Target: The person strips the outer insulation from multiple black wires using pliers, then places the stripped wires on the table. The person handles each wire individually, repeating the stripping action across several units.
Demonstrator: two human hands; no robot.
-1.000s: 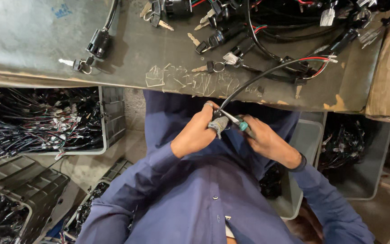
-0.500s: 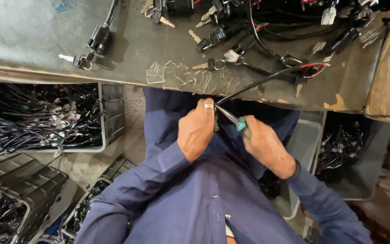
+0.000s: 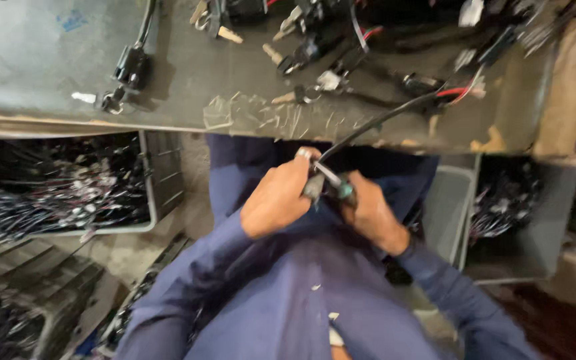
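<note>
— Hands first: what are they holding?

— Below the grey metal desk [image 3: 48,60] edge, the left hand [image 3: 276,200] is curling shut around a small dark connector piece [image 3: 315,187]. The right hand [image 3: 371,213] is closing on a green-handled screwdriver [image 3: 338,183], its metal shaft touching that piece.

— And the cable?

— A thin black cable [image 3: 375,123] is running from the piece up over the desk edge, toward black switch assemblies with keys [image 3: 301,53] lying on the desk.

Grey workbench [image 3: 48,73]; black connectors [image 3: 131,67], keys [image 3: 225,33], wires [image 3: 395,113], clear tape strips [image 3: 261,117]
</note>
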